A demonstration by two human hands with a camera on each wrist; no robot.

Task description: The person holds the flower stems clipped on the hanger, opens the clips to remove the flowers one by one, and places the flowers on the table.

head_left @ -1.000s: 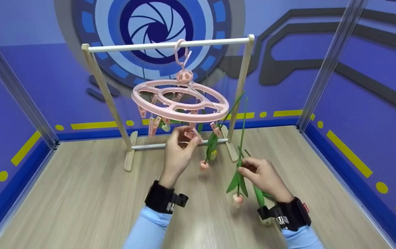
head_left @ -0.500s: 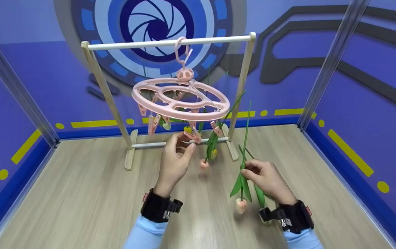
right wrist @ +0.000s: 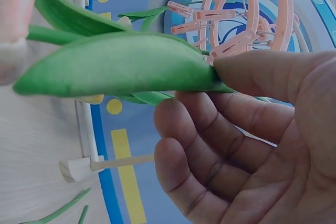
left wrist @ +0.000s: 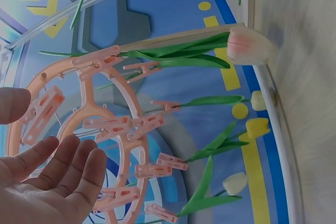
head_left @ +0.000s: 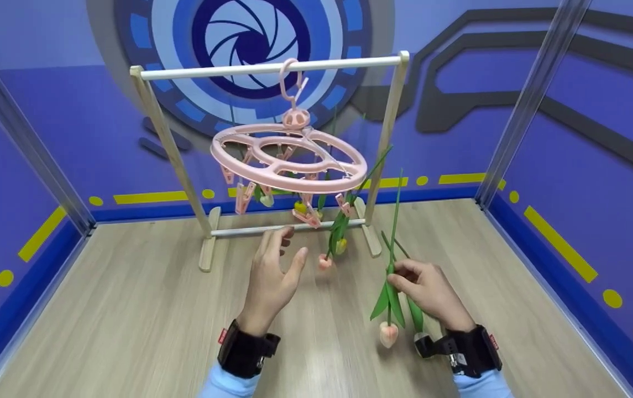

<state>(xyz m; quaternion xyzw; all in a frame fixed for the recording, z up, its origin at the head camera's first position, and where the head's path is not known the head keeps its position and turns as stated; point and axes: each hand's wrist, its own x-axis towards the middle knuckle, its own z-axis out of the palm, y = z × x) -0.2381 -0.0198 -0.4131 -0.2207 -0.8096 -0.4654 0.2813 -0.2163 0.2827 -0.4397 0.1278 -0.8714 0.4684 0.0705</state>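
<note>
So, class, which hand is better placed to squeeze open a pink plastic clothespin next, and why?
Probably the left hand: it is open, holds nothing and is near the pink plastic clothespins. The right hand pinches the pale pink tulip with green leaves, farther from them.

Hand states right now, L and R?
Left hand: open, holding nothing, just below the pink clip hanger.
Right hand: closed, pinching the stem of a pink artificial tulip, bloom down.
</note>
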